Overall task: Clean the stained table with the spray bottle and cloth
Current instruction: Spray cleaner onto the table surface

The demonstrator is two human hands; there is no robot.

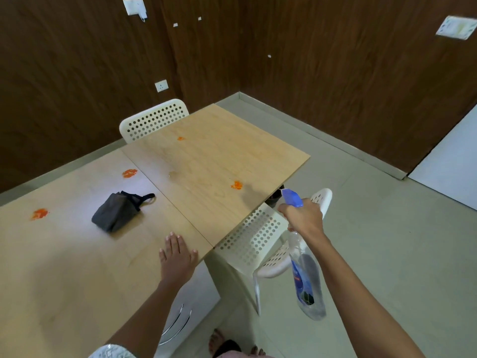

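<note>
While the right hand (pixel 304 219) curls round the neck of the spray bottle (pixel 305 275), its blue nozzle (pixel 291 198) points toward the counter (pixel 211 156) from just off the near-right edge, above a white perforated chair (pixel 258 239). The left hand (pixel 176 257) lies flat, fingers straight, on the counter's near edge. The dark cloth (pixel 117 211) sits bunched on the counter left of the seam, well apart from both hands. Four orange stains show; the nearest (pixel 236 185) lies just ahead of the nozzle. To spray well, I judge the nozzle should come in over that stain and aim down, so mist lands on the stain rather than the chair.
</note>
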